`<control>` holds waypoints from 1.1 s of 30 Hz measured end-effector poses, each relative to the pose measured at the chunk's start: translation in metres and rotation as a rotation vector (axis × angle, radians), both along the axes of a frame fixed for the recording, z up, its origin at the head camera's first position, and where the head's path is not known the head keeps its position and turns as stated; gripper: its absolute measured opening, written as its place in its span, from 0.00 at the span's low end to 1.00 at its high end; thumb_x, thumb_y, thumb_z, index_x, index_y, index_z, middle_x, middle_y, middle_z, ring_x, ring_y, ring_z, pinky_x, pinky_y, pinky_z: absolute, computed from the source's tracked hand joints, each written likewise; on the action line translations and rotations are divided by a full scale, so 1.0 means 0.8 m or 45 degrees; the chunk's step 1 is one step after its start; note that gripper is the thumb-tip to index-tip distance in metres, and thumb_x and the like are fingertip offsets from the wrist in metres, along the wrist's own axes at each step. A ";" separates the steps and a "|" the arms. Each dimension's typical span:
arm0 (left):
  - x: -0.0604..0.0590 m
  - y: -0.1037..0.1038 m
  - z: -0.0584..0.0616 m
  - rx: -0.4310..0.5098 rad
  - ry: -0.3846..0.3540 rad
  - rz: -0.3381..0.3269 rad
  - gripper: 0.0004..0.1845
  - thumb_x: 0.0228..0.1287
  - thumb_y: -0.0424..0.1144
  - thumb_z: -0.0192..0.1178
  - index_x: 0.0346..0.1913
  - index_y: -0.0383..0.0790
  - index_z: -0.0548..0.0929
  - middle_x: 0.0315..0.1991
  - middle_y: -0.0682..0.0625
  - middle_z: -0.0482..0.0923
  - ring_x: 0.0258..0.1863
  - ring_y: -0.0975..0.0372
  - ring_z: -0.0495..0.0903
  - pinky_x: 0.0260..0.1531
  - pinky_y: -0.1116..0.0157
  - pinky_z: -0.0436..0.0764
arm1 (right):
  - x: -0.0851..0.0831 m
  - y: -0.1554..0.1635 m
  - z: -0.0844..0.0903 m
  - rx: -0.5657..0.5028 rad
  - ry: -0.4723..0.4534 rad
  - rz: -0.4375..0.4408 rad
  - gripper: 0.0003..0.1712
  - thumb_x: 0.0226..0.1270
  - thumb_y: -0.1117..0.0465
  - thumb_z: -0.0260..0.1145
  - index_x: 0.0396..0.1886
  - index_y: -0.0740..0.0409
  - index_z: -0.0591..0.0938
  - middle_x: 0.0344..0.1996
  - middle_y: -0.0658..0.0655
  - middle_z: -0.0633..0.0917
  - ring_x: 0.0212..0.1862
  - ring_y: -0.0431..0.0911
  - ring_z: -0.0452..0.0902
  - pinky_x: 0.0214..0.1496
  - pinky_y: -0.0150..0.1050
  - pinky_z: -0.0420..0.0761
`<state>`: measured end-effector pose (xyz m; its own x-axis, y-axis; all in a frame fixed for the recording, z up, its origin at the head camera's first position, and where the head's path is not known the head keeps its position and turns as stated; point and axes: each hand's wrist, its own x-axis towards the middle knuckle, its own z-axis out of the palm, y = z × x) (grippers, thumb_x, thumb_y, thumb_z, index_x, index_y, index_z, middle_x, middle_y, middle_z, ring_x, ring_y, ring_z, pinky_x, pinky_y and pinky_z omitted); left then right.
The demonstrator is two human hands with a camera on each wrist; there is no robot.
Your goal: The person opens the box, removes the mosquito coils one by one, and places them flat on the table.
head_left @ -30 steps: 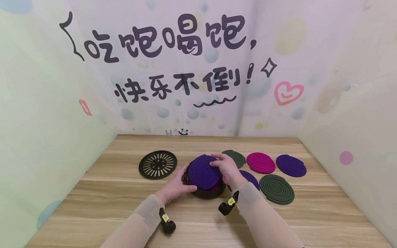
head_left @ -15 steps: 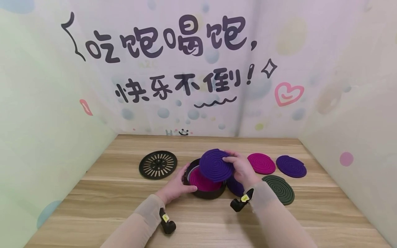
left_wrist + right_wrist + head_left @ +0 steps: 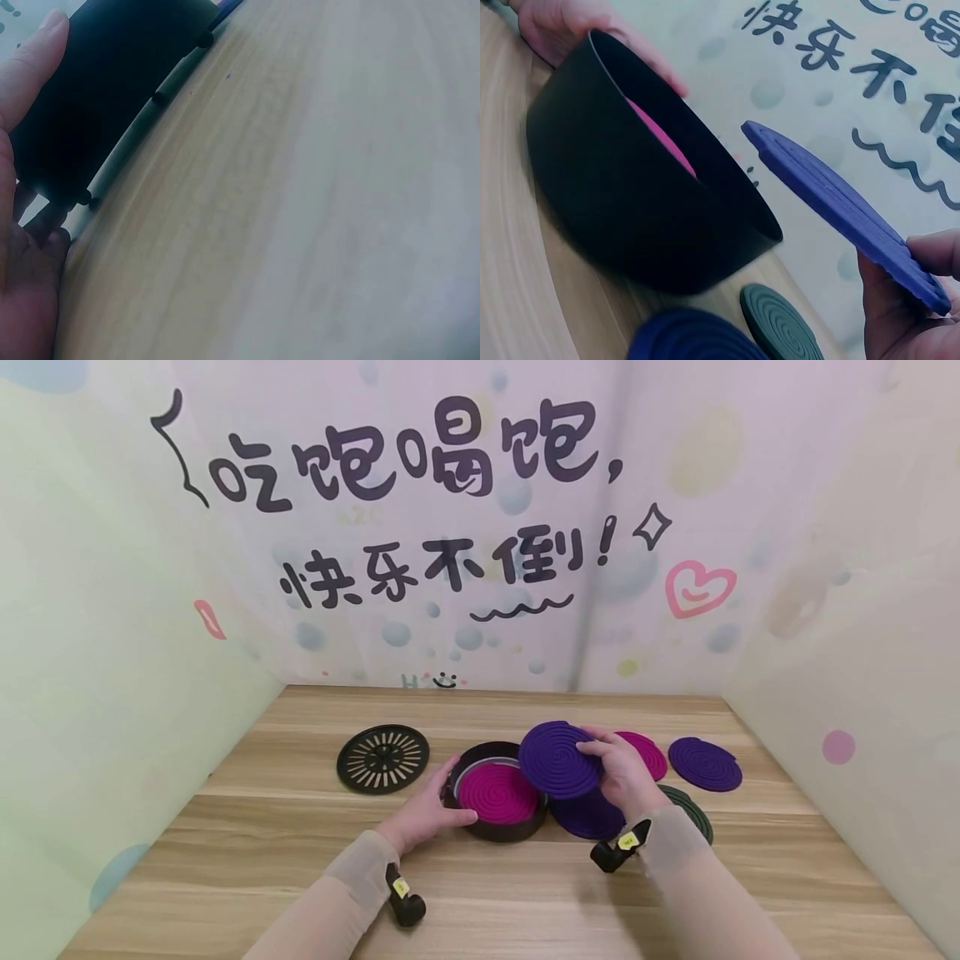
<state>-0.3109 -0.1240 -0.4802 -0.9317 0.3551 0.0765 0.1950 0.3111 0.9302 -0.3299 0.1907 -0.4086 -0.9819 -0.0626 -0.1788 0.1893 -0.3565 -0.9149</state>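
We see the right hand [image 3: 626,772] pinching a dark purple spiral coil disc [image 3: 558,758] by its right edge, fingers on top and thumb beneath, holding it in the air tilted, just right of a round black shallow container [image 3: 495,793] and above another purple coil [image 3: 585,814] lying flat on the table. In the right wrist view the held disc [image 3: 840,202] hangs clear of the container [image 3: 630,217] — not touching it. The left hand [image 3: 423,810] grips the container's left wall, thumb along the outside and fingers curled at the rim; the left wrist view shows the thumb [image 3: 34,64] pressed to the black wall [image 3: 105,82]. Inside the container lies one magenta spiral coil disc [image 3: 497,793], flat and filling most of the floor. All this sits on a light wooden table [image 3: 480,893] with a long grain, closed in by pale walls on three sides; the back wall [image 3: 420,527] carries dark painted Chinese characters, a pink heart and soft coloured dots. Counting the coils we can see: three purple — the held one, the one beneath it, and one far right [image 3: 705,763]; two magenta, one in the container and one partly hidden behind the right hand [image 3: 648,752]; and one dark green [image 3: 693,810], largely covered by the right wrist. A round black slotted lid [image 3: 382,758] lies flat to the left of the container, apart from it.
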 end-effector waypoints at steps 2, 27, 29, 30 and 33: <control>0.000 0.000 0.000 0.001 -0.002 -0.002 0.57 0.47 0.44 0.76 0.76 0.46 0.50 0.71 0.38 0.55 0.68 0.48 0.61 0.67 0.50 0.59 | 0.001 0.008 -0.001 -0.002 0.002 -0.009 0.23 0.66 0.74 0.58 0.61 0.62 0.71 0.35 0.48 0.85 0.36 0.38 0.83 0.38 0.31 0.82; 0.001 0.001 0.001 0.016 -0.023 0.001 0.56 0.48 0.42 0.75 0.76 0.46 0.50 0.71 0.37 0.54 0.68 0.47 0.60 0.66 0.49 0.58 | 0.028 0.121 -0.010 -0.138 -0.032 -0.115 0.19 0.68 0.74 0.57 0.37 0.48 0.87 0.35 0.45 0.86 0.37 0.38 0.82 0.39 0.31 0.81; 0.001 0.001 0.000 0.020 -0.023 -0.002 0.56 0.48 0.42 0.75 0.76 0.46 0.50 0.71 0.37 0.54 0.68 0.47 0.61 0.66 0.49 0.59 | 0.030 0.132 -0.012 -0.148 -0.037 -0.125 0.20 0.68 0.74 0.56 0.34 0.47 0.87 0.34 0.44 0.86 0.37 0.37 0.82 0.39 0.30 0.81; 0.001 0.001 0.000 0.021 -0.021 -0.003 0.56 0.48 0.42 0.75 0.76 0.45 0.50 0.71 0.37 0.55 0.68 0.47 0.61 0.66 0.49 0.59 | 0.031 0.137 -0.013 -0.160 -0.043 -0.129 0.20 0.69 0.74 0.56 0.32 0.47 0.87 0.34 0.44 0.86 0.37 0.37 0.82 0.39 0.30 0.81; 0.001 0.001 -0.001 0.015 -0.022 -0.005 0.57 0.48 0.43 0.75 0.76 0.46 0.49 0.71 0.37 0.55 0.68 0.47 0.60 0.66 0.48 0.58 | 0.033 0.152 -0.017 -0.180 -0.060 -0.139 0.22 0.69 0.75 0.54 0.29 0.46 0.87 0.33 0.44 0.85 0.36 0.37 0.82 0.39 0.30 0.81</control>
